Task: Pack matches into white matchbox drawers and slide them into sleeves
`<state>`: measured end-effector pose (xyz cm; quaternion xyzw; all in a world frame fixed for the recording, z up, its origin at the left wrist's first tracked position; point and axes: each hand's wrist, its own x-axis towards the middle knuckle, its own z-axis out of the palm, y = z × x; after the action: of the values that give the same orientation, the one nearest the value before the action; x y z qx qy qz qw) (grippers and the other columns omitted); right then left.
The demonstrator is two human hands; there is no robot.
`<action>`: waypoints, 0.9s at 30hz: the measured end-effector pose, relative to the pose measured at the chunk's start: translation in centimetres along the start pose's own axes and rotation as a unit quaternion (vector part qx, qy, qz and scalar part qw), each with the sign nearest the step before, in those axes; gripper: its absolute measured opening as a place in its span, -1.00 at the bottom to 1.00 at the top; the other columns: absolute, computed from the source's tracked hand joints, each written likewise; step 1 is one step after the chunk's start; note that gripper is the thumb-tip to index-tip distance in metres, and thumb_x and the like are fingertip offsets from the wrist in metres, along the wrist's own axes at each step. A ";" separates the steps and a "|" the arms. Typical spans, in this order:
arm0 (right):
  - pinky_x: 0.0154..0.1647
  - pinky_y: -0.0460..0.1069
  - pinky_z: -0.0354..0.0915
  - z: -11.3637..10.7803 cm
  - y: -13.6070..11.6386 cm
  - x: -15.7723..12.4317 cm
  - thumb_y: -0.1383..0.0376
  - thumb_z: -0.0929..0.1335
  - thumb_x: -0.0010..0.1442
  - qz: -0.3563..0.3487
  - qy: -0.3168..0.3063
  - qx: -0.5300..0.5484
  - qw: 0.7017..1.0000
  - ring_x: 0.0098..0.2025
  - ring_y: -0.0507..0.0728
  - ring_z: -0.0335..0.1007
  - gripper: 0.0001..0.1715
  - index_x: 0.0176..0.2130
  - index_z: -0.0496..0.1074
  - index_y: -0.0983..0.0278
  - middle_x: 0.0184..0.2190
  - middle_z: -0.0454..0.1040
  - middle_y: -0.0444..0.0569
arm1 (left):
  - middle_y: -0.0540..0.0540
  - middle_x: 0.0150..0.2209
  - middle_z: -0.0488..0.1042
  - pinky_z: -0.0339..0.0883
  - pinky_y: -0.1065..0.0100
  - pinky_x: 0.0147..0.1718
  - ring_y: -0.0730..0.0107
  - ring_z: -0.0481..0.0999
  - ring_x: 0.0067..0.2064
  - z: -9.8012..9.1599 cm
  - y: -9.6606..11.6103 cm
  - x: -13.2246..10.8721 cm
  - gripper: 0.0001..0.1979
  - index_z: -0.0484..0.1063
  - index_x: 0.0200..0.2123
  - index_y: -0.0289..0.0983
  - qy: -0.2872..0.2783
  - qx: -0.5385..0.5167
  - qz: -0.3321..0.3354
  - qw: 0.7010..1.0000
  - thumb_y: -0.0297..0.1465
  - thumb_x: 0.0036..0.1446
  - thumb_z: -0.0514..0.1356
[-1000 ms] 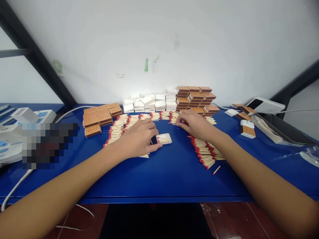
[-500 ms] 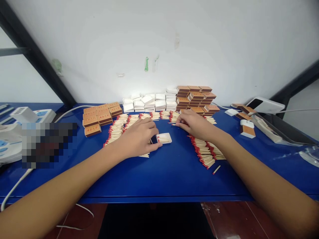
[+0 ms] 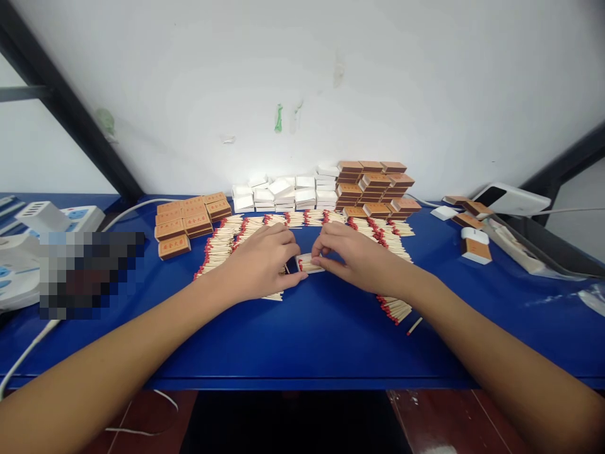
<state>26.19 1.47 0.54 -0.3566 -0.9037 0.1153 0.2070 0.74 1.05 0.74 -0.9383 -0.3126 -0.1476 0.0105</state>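
Observation:
My left hand point(image 3: 263, 263) is closed around a matchbox, its dark sleeve end showing between thumb and fingers. From the sleeve a white tray point(image 3: 319, 268) sticks out to the right, with some red-tipped matches point(image 3: 303, 265) lying in it. Thumb and fingertips of my right hand point(image 3: 348, 253) are pinched together just over the tray, on a match that the fingers mostly hide. Rows of matches lie on both sides, a left batch point(image 3: 216, 253) partly under my left hand and a right batch point(image 3: 396, 309) beside my right forearm.
White trays point(image 3: 282, 194) and brown matchboxes point(image 3: 373, 183) are stacked along the wall. More labelled boxes point(image 3: 183, 224) stand at left, near a power strip point(image 3: 78, 221). One loose match point(image 3: 414, 326) lies on the blue table point(image 3: 302, 347). Boxes and a white device point(image 3: 513, 197) sit at right.
My right hand has moved left and toward me, bringing a match from the far rows to the tray. My left hand keeps its hold on the matchbox.

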 end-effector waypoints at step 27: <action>-0.11 0.13 0.25 -0.2 7.6 0.2 0.23 0.35 0.45 0.063 0.038 -0.120 0.990 -0.16 0.28 0.37 -0.81 -0.22 0.52 0.20 -0.22 0.48 0.10 | -0.22 -0.11 0.61 0.43 0.02 0.09 0.00 0.54 0.04 0.2 -0.2 0.0 -0.68 0.63 -0.18 -0.29 0.010 0.003 0.002 1.000 -0.14 0.43 0.29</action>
<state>30.70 7.10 -1.91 -0.4396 -0.8780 0.0054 0.1892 0.66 1.20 0.53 -0.9372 -0.3115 -0.1561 0.0172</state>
